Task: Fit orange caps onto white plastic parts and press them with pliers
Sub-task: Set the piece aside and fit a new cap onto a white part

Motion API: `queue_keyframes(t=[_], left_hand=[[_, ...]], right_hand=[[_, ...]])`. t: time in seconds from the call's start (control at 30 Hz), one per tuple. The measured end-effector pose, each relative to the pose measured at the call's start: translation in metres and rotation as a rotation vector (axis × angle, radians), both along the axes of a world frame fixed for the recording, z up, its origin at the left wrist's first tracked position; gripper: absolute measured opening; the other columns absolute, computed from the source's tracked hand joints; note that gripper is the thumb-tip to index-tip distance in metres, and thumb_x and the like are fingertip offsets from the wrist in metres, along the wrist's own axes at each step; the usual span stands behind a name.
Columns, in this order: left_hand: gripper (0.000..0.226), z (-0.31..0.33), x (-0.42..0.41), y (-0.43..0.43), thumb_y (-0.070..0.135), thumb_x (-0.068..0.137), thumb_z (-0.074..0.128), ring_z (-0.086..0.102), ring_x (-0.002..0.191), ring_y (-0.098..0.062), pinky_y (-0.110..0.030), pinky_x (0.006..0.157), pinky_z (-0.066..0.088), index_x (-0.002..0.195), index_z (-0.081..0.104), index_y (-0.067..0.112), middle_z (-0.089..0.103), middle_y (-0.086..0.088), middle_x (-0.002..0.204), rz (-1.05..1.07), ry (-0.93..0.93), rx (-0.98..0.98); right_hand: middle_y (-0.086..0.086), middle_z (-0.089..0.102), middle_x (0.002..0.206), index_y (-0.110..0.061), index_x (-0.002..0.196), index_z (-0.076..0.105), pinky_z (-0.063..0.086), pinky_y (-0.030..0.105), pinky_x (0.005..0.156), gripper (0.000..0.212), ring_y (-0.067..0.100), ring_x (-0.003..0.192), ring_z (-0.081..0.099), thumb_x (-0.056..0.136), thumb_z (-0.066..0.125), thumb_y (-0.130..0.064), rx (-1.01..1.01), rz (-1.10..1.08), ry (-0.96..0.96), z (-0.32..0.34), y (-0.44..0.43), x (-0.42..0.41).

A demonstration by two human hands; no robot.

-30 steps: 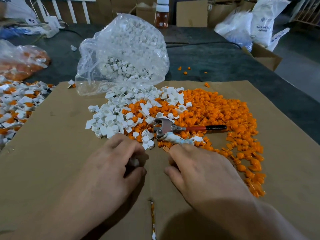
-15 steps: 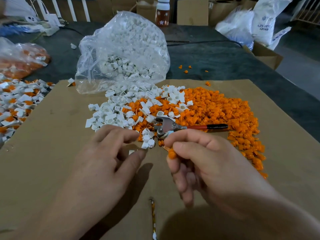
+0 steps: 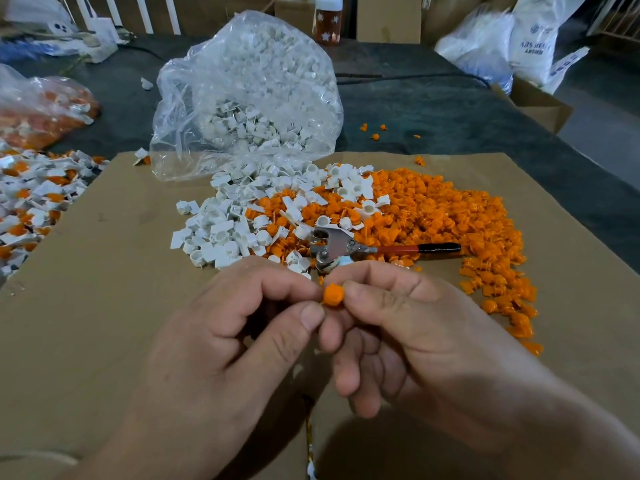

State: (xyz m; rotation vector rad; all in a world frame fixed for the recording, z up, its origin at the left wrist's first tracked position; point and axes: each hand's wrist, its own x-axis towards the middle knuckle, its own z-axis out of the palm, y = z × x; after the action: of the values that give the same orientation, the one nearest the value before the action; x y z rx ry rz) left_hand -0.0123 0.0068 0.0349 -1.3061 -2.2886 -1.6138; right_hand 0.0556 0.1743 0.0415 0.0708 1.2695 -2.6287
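Orange cap pinched between left hand and right hand, pliers just beyond

Nothing can be read for certain: the white sack at the far right carries blue printed lettering too blurred to make out, and the brown bottle behind the bag shows only white stars
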Motion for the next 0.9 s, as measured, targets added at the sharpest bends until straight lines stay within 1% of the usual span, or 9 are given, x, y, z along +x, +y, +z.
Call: queue_keyframes(t=[0.13, 0.3, 0.43, 0.53, 0.6, 0.67, 0.77, 0.83, 0.9], left_hand=[[0.012, -0.004, -0.002, 0.002, 0.033, 0.086, 0.061, 0.055, 0.076, 0.02, 0.004, 0.067, 0.038, 0.086, 0.066, 0.022, 0.06, 0.032, 0.083, 0.025, -0.038, 0.031], [0.024, -0.006, 0.0, 0.002, 0.038, 0.083, 0.061, 0.055, 0.068, 0.015, 0.001, 0.063, 0.038, 0.08, 0.068, 0.015, 0.061, 0.023, 0.075, 0.054, -0.08, 0.038], [0.023, -0.006, 0.001, 0.002, 0.041, 0.081, 0.06, 0.057, 0.069, 0.012, -0.001, 0.062, 0.039, 0.079, 0.068, 0.019, 0.064, 0.02, 0.076, 0.06, -0.091, 0.005], [0.018, -0.004, -0.005, -0.004, 0.05, 0.081, 0.057, 0.063, 0.075, -0.004, -0.009, 0.06, 0.042, 0.084, 0.065, 0.035, 0.066, 0.015, 0.081, 0.093, -0.016, -0.122], [0.019, -0.007, -0.014, -0.012, 0.052, 0.08, 0.054, 0.061, 0.08, -0.001, -0.01, 0.061, 0.042, 0.092, 0.062, 0.039, 0.064, 0.018, 0.087, 0.198, 0.044, -0.164], [0.025, -0.01, -0.026, -0.019, 0.057, 0.077, 0.053, 0.057, 0.083, 0.005, -0.015, 0.059, 0.042, 0.098, 0.058, 0.043, 0.058, 0.023, 0.095, 0.286, 0.085, -0.24], [0.033, -0.017, -0.037, -0.025, 0.066, 0.073, 0.051, 0.055, 0.086, 0.002, -0.024, 0.059, 0.044, 0.1, 0.054, 0.047, 0.051, 0.025, 0.099, 0.275, 0.141, -0.484], [0.029, -0.02, -0.038, -0.024, 0.064, 0.076, 0.051, 0.057, 0.08, -0.007, -0.033, 0.06, 0.051, 0.094, 0.06, 0.042, 0.053, 0.02, 0.093, 0.236, 0.202, -0.564], [0.013, -0.02, -0.037, -0.022, 0.048, 0.08, 0.062, 0.057, 0.074, -0.01, -0.038, 0.055, 0.053, 0.088, 0.063, 0.038, 0.055, 0.016, 0.087, 0.231, 0.271, -0.583]], right_hand=[[0.014, 0.065, 0.071, -0.007, 0.095, 0.066, 0.052, 0.023, 0.044, 0.015, 0.017, 0.05, 0.065, 0.096, 0.053, -0.014, 0.06, -0.018, 0.001, -0.001, -0.002, 0.0], [0.011, 0.068, 0.072, -0.009, 0.099, 0.069, 0.053, 0.026, 0.048, 0.017, 0.019, 0.055, 0.064, 0.093, 0.055, -0.017, 0.136, -0.035, 0.05, -0.005, -0.003, -0.002], [0.006, 0.071, 0.077, -0.02, 0.106, 0.068, 0.052, 0.026, 0.052, 0.018, 0.018, 0.059, 0.066, 0.09, 0.062, -0.025, 0.372, -0.06, 0.129, -0.011, -0.002, 0.0], [0.007, 0.072, 0.081, -0.024, 0.101, 0.068, 0.052, 0.035, 0.054, 0.014, 0.02, 0.06, 0.066, 0.09, 0.062, -0.032, 0.499, -0.119, 0.132, -0.015, -0.002, 0.0], [0.012, 0.071, 0.078, -0.024, 0.095, 0.069, 0.051, 0.036, 0.052, 0.012, 0.021, 0.056, 0.065, 0.088, 0.064, -0.032, 0.514, -0.191, 0.115, -0.015, 0.0, -0.001], [0.013, 0.071, 0.077, -0.021, 0.092, 0.07, 0.05, 0.031, 0.048, 0.01, 0.021, 0.052, 0.064, 0.084, 0.067, -0.025, 0.461, -0.285, 0.111, -0.013, 0.004, 0.0], [0.015, 0.069, 0.071, -0.025, 0.09, 0.071, 0.049, 0.029, 0.046, 0.01, 0.023, 0.048, 0.061, 0.08, 0.071, -0.021, 0.463, -0.359, 0.137, -0.009, 0.006, 0.001], [0.014, 0.067, 0.064, -0.028, 0.092, 0.071, 0.048, 0.028, 0.045, 0.013, 0.021, 0.045, 0.059, 0.079, 0.072, -0.024, 0.517, -0.376, 0.146, -0.008, 0.006, 0.002], [0.011, 0.065, 0.06, -0.031, 0.095, 0.071, 0.047, 0.027, 0.045, 0.017, 0.019, 0.044, 0.058, 0.079, 0.072, -0.028, 0.592, -0.374, 0.142, -0.01, 0.005, 0.003]])
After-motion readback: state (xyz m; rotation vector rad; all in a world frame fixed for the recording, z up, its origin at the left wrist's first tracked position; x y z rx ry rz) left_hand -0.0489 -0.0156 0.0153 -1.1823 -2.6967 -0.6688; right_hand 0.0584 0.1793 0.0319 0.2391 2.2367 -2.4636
